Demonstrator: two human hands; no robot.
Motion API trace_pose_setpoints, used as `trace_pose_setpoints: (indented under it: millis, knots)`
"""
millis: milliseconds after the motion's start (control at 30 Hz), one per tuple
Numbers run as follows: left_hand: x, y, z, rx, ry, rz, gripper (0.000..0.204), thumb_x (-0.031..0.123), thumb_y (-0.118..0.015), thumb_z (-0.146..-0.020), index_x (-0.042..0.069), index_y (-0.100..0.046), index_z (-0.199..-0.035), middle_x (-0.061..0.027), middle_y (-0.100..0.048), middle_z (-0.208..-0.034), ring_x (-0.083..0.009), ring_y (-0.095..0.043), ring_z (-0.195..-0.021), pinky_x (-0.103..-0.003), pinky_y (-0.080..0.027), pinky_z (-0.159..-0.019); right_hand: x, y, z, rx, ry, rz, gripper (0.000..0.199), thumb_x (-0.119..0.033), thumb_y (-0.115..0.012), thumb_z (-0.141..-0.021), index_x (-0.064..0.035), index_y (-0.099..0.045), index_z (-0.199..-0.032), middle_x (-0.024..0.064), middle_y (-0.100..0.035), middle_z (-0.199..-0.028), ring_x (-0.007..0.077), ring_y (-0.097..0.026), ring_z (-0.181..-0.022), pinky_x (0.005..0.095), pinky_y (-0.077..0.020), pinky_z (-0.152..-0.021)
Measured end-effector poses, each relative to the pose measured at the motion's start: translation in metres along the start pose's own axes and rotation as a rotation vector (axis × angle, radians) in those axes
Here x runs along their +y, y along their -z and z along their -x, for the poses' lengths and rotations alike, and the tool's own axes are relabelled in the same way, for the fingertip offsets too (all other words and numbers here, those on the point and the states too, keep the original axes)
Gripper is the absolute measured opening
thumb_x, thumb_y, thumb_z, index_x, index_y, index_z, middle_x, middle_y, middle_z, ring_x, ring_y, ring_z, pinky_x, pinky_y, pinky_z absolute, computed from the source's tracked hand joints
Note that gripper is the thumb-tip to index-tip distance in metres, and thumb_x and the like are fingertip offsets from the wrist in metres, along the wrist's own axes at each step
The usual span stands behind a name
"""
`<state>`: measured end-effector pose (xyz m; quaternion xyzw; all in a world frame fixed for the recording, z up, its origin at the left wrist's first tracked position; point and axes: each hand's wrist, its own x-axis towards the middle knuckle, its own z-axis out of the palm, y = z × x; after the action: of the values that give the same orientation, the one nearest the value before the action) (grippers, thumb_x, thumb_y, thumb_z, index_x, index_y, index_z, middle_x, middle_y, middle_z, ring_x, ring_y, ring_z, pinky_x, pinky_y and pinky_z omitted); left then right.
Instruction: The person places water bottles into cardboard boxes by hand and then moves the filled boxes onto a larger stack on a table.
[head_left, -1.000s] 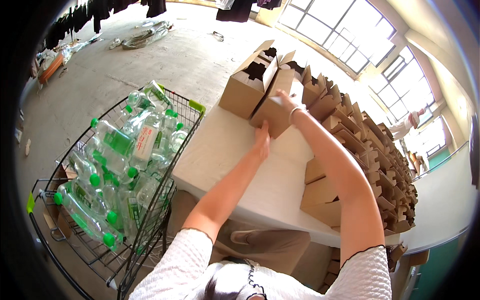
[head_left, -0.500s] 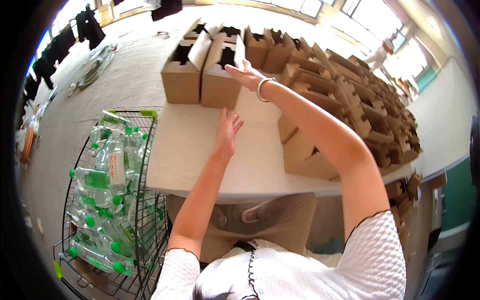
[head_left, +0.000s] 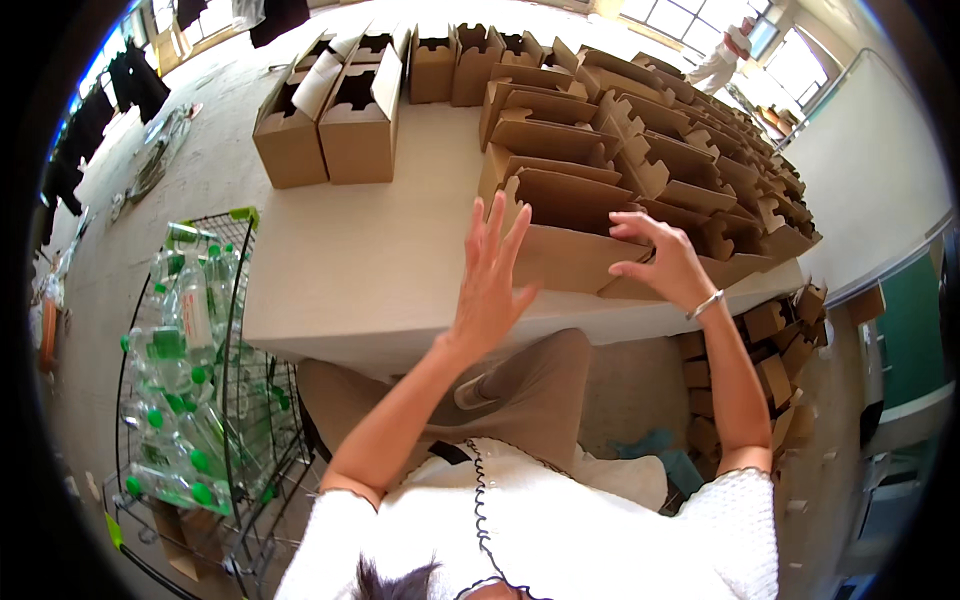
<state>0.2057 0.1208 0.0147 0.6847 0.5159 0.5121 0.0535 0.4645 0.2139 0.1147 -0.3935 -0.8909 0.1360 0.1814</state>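
Both hands are over the nearest cardboard box (head_left: 565,258) of the packed group on the right side of the table. My left hand (head_left: 487,280) is at its left end, fingers spread and pointing away from me. My right hand (head_left: 665,262), with a bracelet at the wrist, hovers by its right end, fingers curved and thumb apart. Neither hand grips anything; whether the fingertips touch the cardboard I cannot tell. At the far left of the table, two open-topped boxes stand side by side in front, the right one (head_left: 357,150) close against its neighbour (head_left: 290,150).
A wire cart (head_left: 235,300) full of clear bottles with green caps (head_left: 195,310) stands left of the pale table (head_left: 330,270). More cardboard boxes (head_left: 770,345) are piled on the floor at the right. Another person (head_left: 722,58) is far off at the upper right.
Both hands have left the front boxes at the far left and come nearer and to the right, over the packed group. Those boxes stay standing. My view has shifted to the right.
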Motion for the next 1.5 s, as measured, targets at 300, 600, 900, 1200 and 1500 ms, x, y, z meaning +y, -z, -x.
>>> trace_pose_setpoints:
  millis: [300,600,900,1200,1500]
  knots:
    - [-0.020,0.029,-0.023,-0.160,-0.221,-0.225,0.018,0.004,-0.081,-0.080,0.002,-0.064,-0.086,-0.0080,-0.050,-0.157,-0.0324,-0.034,-0.153,-0.047,-0.040,-0.120,0.005,-0.032,0.010,0.163,0.328,0.265,0.019,-0.011,-0.082,-0.078,-0.0036,-0.067,-0.088,0.0076,-0.066,-0.088,0.0294,-0.065,-0.097,0.0433,-0.0506,-0.106]
    - [0.034,0.189,0.009,-0.108,-0.285,-0.785,0.041,0.004,-0.075,-0.084,0.008,-0.072,-0.125,-0.0040,-0.057,-0.151,-0.0244,-0.042,-0.149,-0.043,-0.034,-0.125,-0.123,-0.072,-0.049,0.214,0.657,0.030,0.012,-0.012,-0.074,-0.089,-0.0081,-0.062,-0.089,0.0066,-0.064,-0.072,0.0254,-0.065,-0.075,0.0388,-0.0495,-0.094]
    - [-0.060,0.245,0.053,-0.157,0.161,-0.736,0.036,0.012,-0.078,-0.084,0.002,-0.070,-0.118,-0.0131,-0.053,-0.154,-0.0269,-0.046,-0.146,-0.040,-0.041,-0.119,-0.158,-0.155,-0.120,0.093,0.699,-0.073,0.015,-0.010,-0.074,-0.086,-0.0083,-0.059,-0.088,0.0079,-0.064,-0.073,0.0285,-0.066,-0.079,0.0396,-0.0474,-0.088]
    - [-0.079,0.224,0.066,0.059,0.088,-0.657,0.050,0.031,-0.078,-0.088,0.006,-0.062,-0.128,-0.0132,-0.038,-0.164,-0.0301,-0.039,-0.150,-0.050,-0.031,-0.124,-0.159,-0.149,-0.107,0.117,0.661,0.046,0.028,-0.013,-0.078,-0.086,-0.0111,-0.071,-0.113,0.0145,-0.062,-0.139,0.0360,-0.054,-0.137,0.0477,-0.0472,-0.109]
    - [-0.102,0.234,0.109,0.062,0.431,-0.382,0.071,0.048,-0.079,-0.086,0.019,-0.059,-0.147,-0.0121,-0.049,-0.158,-0.0345,-0.035,-0.152,-0.049,-0.026,-0.126,-0.161,-0.157,-0.107,0.152,0.609,0.093,0.032,-0.021,-0.081,-0.085,-0.0170,-0.072,-0.116,0.0112,-0.064,-0.140,0.0357,-0.054,-0.137,0.0461,-0.0500,-0.107]
